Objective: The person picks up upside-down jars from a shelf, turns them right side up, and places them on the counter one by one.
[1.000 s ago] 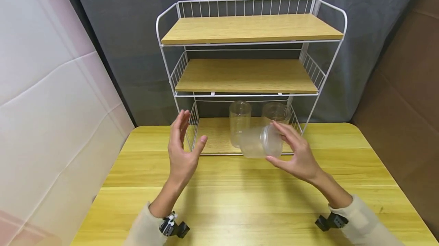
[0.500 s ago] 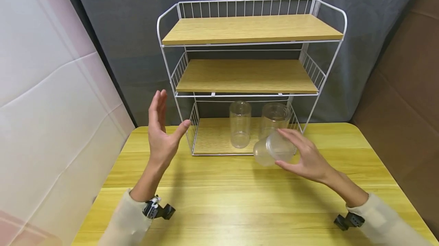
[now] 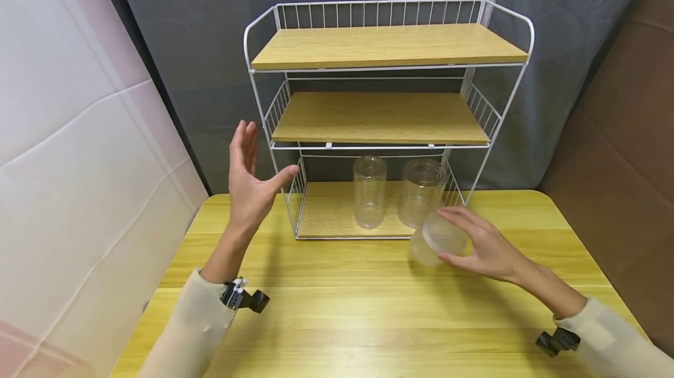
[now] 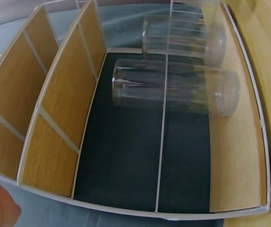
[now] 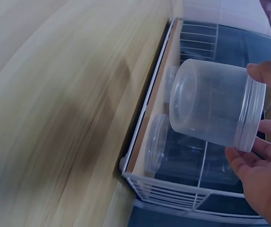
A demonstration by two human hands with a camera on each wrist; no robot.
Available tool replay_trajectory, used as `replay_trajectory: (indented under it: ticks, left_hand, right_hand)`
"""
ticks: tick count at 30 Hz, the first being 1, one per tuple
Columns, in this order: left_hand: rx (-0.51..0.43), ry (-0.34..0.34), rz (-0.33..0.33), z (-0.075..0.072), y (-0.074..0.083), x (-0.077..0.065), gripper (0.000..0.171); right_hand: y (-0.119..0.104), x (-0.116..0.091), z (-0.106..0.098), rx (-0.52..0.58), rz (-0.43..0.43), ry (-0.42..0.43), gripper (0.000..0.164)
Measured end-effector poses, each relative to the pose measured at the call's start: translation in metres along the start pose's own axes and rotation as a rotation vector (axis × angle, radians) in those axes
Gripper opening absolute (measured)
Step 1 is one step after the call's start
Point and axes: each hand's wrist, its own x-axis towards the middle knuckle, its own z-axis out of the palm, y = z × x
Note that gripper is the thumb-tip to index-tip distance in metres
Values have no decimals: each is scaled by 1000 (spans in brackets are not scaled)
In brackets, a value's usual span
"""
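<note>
My right hand (image 3: 487,246) grips a translucent plastic jar (image 3: 429,244) by its ridged screw lid. The jar tilts, lid toward the palm, in front of the rack's lower right corner; in the right wrist view, thumb and fingers pinch the lid around the jar's (image 5: 211,101) edge. My left hand (image 3: 250,193) hovers with fingers raised and thumb spread, holding nothing, left of the rack (image 3: 379,147). On the bottom shelf (image 3: 329,208) stand a tall clear cylinder (image 3: 370,193) and, to its right, a wider clear cylinder (image 3: 421,191).
The white wire rack also has a wooden middle shelf (image 3: 379,117) and top shelf (image 3: 389,44). It stands at the back of a wooden table (image 3: 337,296). A grey curtain (image 3: 210,74) hangs behind, with a white panel (image 3: 79,150) left and a brown one (image 3: 621,132) right.
My right hand has carried the jar rightward and down, away from the bottom shelf's middle, tilting it more. My left hand has moved left and up, away from the rack.
</note>
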Motion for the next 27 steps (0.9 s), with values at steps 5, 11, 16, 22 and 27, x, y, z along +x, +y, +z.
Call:
replay_trajectory:
  ticks: [5, 11, 16, 22, 27]
  left_hand:
    - [31, -24, -39, 0, -5, 13, 112]
    - [-7, -61, -84, 2, -7, 25, 111]
    - [-54, -86, -119, 6, -9, 33, 115]
    - [-83, -76, -103, 10, -12, 39, 110]
    - [-61, -77, -95, 11, -15, 43, 108]
  right_hand:
    - [6, -8, -4, -39, -8, -28, 86]
    - [14, -15, -11, -56, -24, -28, 82]
    - [19, -23, -15, -74, -32, -31, 77]
    - [23, -31, -20, -130, -15, -61, 77]
    - [25, -36, -24, -168, 11, -86, 81]
